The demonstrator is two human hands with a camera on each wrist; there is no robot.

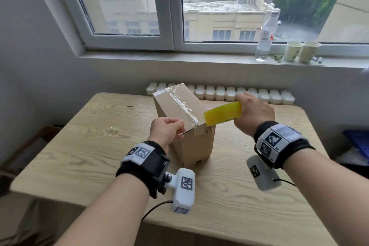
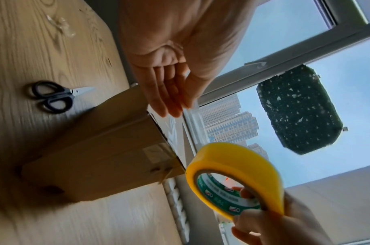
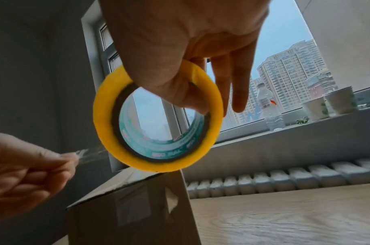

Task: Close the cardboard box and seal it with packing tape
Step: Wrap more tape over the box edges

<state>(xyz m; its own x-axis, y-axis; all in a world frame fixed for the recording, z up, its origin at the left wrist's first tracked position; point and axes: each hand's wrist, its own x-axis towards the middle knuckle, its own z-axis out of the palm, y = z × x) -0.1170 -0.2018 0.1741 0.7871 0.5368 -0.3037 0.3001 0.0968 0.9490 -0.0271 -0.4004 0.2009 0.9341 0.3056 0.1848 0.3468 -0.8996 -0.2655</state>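
Observation:
A closed cardboard box (image 1: 191,146) stands on the wooden table (image 1: 79,146). A strip of clear tape (image 1: 183,106) runs along its top seam. My right hand (image 1: 245,114) grips a yellow tape roll (image 1: 222,113) just above the box's near right corner, with the thumb through the core (image 3: 192,99). My left hand (image 1: 178,127) hovers at the box's near left top edge. It pinches the free end of clear tape (image 3: 91,153), which is drawn out from the roll (image 3: 108,119). The left wrist view shows its fingers (image 2: 169,106) straight, above the box (image 2: 108,149).
Black-handled scissors (image 2: 52,96) lie on the table left of the box. A crumpled scrap of tape (image 1: 112,130) lies nearby. A radiator (image 1: 239,94) runs behind the table. On the windowsill stand a plastic bottle (image 1: 266,38) and two paper cups (image 1: 293,51).

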